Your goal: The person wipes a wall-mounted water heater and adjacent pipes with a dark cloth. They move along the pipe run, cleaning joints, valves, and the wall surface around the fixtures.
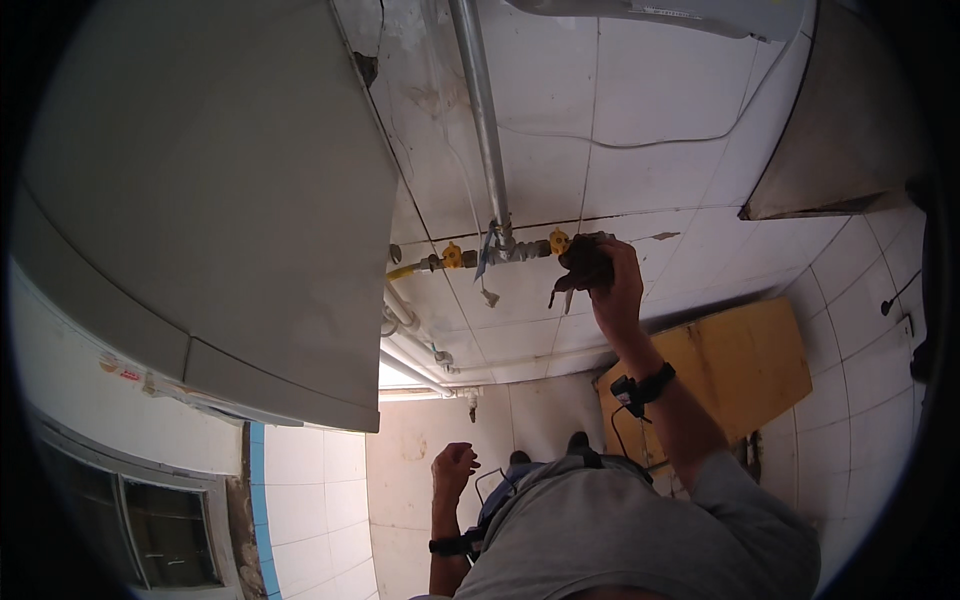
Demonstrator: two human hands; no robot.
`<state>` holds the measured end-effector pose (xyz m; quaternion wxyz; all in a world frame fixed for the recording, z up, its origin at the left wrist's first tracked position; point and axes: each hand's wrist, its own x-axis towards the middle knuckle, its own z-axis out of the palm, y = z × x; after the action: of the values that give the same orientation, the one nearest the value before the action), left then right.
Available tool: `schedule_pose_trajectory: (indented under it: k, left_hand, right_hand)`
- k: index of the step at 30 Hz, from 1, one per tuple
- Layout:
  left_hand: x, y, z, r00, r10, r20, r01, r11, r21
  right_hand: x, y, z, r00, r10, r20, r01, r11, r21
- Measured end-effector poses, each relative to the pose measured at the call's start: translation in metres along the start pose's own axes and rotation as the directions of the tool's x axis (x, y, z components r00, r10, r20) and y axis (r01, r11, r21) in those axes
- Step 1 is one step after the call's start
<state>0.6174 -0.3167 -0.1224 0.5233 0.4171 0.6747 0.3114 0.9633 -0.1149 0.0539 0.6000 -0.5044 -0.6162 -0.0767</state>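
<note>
A dark, crumpled rag [587, 264] is in my right hand [621, 279], against the pipe end just right of a yellow valve handle [559, 241]. That valve sits on a horizontal run of metal pipe fittings [517, 252] along the tiled wall. A second yellow valve handle [451, 255] is at the left of the run, joined to a yellow hose [403, 271]. A vertical metal pipe [484, 120] meets the fittings between the valves. My left hand [454, 459] hangs low beside my body, fingers curled, with nothing plainly visible in it.
A large grey-white cabinet or appliance [225, 187] fills the left side. A wooden board [720, 367] leans low at the right. A thin cable [645, 144] crosses the wall, and a small tap [472, 405] stands near the floor. White pipes [412, 367] run at lower left.
</note>
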Motion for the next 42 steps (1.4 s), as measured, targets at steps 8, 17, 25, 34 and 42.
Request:
schedule_pose_trajectory:
  k: [8, 17, 25, 34, 42]
  left_hand:
    - [0.0, -0.005, -0.001, 1.0, -0.002, -0.016, 0.002, 1.0, 0.011]
    - [0.0, -0.001, 0.002, 1.0, 0.005, -0.007, -0.005, 0.999, 0.033]
    - [-0.003, -0.004, 0.006, 1.0, -0.002, -0.007, 0.003, 0.999, 0.045]
    - [-0.002, -0.001, 0.013, 1.0, 0.012, -0.008, -0.011, 0.997, 0.076]
    - [-0.009, -0.003, 0.015, 0.999, -0.003, -0.053, 0.005, 0.999, 0.041]
  right_hand:
    - [-0.02, 0.008, -0.018, 0.965, 0.261, 0.04, -0.264, 0.948, 0.179]
    - [0.008, 0.008, -0.021, 0.991, 0.116, 0.063, -0.108, 0.988, -0.112]
    - [0.046, -0.002, -0.042, 0.992, -0.025, 0.127, 0.04, 0.992, -0.118]
    - [0.127, 0.024, -0.019, 0.713, 0.319, 0.625, 0.025, 0.879, -0.477]
    - [0.099, 0.074, -0.014, 0.668, 0.491, 0.559, -0.601, 0.799, 0.017]
